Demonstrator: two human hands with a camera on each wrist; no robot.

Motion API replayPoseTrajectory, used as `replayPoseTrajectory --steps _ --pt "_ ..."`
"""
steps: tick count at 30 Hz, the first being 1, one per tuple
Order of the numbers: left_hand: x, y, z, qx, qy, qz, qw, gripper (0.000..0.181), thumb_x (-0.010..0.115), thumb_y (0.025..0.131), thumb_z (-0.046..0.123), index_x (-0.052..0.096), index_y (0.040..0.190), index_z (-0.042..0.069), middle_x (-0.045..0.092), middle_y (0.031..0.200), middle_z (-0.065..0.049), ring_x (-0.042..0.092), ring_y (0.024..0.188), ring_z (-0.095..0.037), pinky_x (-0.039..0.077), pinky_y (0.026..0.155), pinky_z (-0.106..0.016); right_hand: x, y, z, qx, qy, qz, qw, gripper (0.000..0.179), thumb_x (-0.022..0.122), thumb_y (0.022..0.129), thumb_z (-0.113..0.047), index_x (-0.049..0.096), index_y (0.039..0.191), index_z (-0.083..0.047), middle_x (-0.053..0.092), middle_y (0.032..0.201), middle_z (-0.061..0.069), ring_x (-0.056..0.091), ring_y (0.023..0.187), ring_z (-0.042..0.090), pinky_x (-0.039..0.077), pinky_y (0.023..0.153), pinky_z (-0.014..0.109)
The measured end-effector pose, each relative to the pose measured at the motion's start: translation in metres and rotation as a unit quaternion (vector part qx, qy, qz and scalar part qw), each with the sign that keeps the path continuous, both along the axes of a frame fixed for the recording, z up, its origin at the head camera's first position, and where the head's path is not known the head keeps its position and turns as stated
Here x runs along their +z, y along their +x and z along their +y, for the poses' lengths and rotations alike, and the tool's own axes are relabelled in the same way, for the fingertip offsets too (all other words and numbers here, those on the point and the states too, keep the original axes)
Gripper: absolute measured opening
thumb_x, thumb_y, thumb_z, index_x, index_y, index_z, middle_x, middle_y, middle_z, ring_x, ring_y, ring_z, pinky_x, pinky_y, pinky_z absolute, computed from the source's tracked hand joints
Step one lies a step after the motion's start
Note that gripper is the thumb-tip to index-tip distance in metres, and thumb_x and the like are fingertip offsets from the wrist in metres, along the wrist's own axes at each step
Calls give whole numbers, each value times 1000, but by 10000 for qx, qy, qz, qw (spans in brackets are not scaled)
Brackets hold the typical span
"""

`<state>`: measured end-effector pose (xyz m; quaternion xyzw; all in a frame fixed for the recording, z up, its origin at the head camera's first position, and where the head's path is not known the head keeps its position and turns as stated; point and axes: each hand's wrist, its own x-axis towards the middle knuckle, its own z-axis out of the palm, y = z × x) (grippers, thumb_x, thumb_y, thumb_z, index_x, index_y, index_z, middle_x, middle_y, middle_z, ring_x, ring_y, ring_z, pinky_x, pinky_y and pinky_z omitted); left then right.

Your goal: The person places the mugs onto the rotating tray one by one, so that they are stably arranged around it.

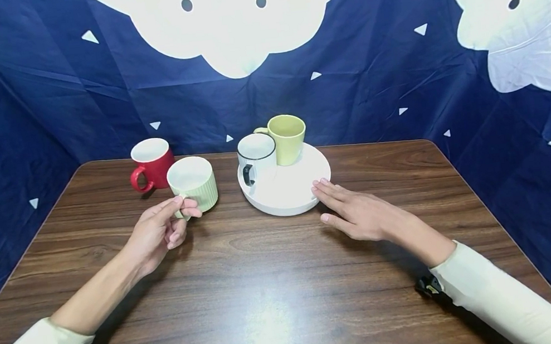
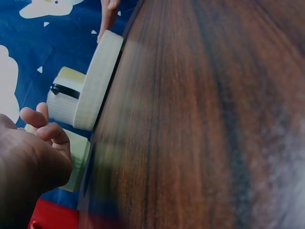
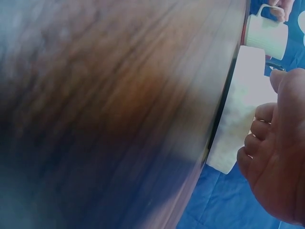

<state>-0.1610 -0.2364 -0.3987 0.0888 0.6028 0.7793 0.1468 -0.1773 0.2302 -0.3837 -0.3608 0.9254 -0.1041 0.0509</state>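
My left hand pinches the handle of a pale green ribbed mug, which is upright at the table's left side. In the right wrist view this mug shows its handle between the fingers. A round white tray lies at the middle back. On it stand a white mug with a black rim and black handle, and a taller yellow-green mug just behind. With fingers stretched out, my right hand touches the tray's right rim.
A red mug, white inside, stands behind and left of the pale green one, its handle facing front left. The brown wooden table ends at the back against a dark blue cloth with white clouds.
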Motion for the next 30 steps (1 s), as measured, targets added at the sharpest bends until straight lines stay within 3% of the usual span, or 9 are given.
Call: replayPoseTrajectory --steps 7,30 --pt "-2 2 1 -72 136 45 9999 35 47 124 27 78 118 14 85 104 8 27 52 -15 8 57 -38 1 3 -3 56 12 14 10000 71 47 122 -45 26 180 -10 22 189 12 23 177 30 30 142 54" --pt "-5 5 6 -222 81 41 9997 34 46 124 25 77 121 12 86 105 8 30 54 -16 11 58 -38 -1 11 -15 306 181 106 9993 72 41 123 -47 22 180 -8 19 190 13 19 178 28 25 144 49"
